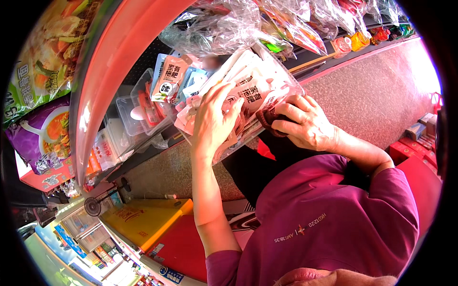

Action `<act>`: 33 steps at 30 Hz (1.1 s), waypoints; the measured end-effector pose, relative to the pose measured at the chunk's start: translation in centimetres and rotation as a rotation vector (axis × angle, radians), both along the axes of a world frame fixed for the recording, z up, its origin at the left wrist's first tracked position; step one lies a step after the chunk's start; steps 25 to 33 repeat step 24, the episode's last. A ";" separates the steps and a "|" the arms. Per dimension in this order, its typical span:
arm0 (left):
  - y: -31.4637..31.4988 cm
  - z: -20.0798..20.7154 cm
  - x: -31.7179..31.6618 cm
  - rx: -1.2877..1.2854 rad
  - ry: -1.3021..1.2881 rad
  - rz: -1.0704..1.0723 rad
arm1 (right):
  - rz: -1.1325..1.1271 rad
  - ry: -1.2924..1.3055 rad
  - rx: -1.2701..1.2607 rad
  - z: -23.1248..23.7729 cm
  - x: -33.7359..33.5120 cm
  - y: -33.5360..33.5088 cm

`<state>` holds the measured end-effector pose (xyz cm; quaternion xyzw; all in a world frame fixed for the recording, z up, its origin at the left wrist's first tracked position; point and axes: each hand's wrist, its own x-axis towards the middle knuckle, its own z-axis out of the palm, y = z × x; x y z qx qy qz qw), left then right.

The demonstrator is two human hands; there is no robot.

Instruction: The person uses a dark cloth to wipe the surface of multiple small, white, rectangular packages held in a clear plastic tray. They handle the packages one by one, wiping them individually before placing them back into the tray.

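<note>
My left hand [217, 117] lies on pale pink snack packets [253, 88] standing in a clear plastic bin [292, 78]. Its thumb is spread away from the fingers. At the bin's near right side, my right hand [305, 121] is closed on a dark brown bunched thing [268, 122]; its exact kind does not show. The brown thing is against the near packets. Left of my left hand, pink and blue packets [169, 78] stand upright, partly over a second clear bin [131, 112] with red packets in it.
Clear-wrapped bags [219, 28] fill the shelf behind the bin. A curved red shelf edge [114, 52] rises at left, beside noodle packs [45, 62]. Small bottles [360, 42] line the far right. Below stand a yellow box [143, 219] and red cartons [415, 148].
</note>
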<state>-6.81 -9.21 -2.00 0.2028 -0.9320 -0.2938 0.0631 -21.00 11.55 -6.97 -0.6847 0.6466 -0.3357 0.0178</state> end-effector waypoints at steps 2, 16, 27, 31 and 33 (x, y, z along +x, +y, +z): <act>-0.6 -1.3 -0.9 0.005 -0.059 -0.019 | 0.000 -0.004 0.008 0.0 0.2 0.0; -0.8 -3.3 -1.6 -0.075 -0.044 -0.002 | -0.030 -0.009 0.031 0.1 0.6 -0.5; 0.5 -2.4 -1.9 -0.074 -0.033 -0.008 | -0.058 0.004 0.014 -0.4 1.3 -0.9; 0.5 -2.4 -1.9 -0.074 -0.033 -0.008 | -0.058 0.004 0.014 -0.4 1.3 -0.9; 0.5 -2.4 -1.9 -0.074 -0.033 -0.008 | -0.058 0.004 0.014 -0.4 1.3 -0.9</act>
